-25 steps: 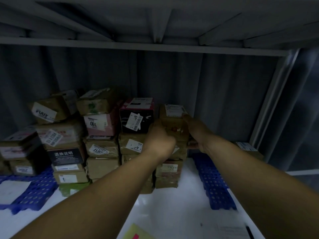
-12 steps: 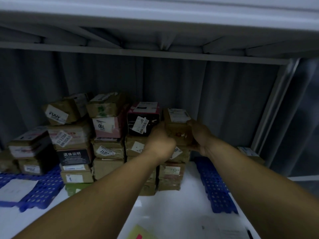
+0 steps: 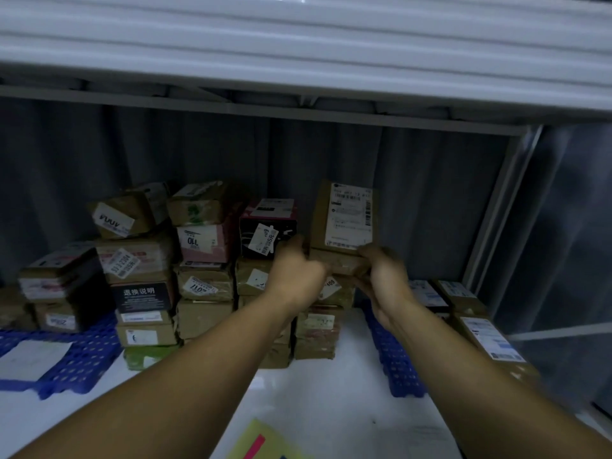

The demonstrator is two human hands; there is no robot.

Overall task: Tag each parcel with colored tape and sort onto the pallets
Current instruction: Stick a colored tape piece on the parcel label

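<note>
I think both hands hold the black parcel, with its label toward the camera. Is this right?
Not black: the left hand and right hand hold the brown parcel, with its label toward the camera. The black parcel sits on the stack to its left. The head view shows it.

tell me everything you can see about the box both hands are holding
The brown cardboard parcel is tilted so its broad face fronts the camera. A white shipping label with a barcode along its right side covers most of that face; the print is too blurred to read. The left hand and right hand grip its lower edge, above a stack of parcels. Whether it touches that stack is hidden.
</note>
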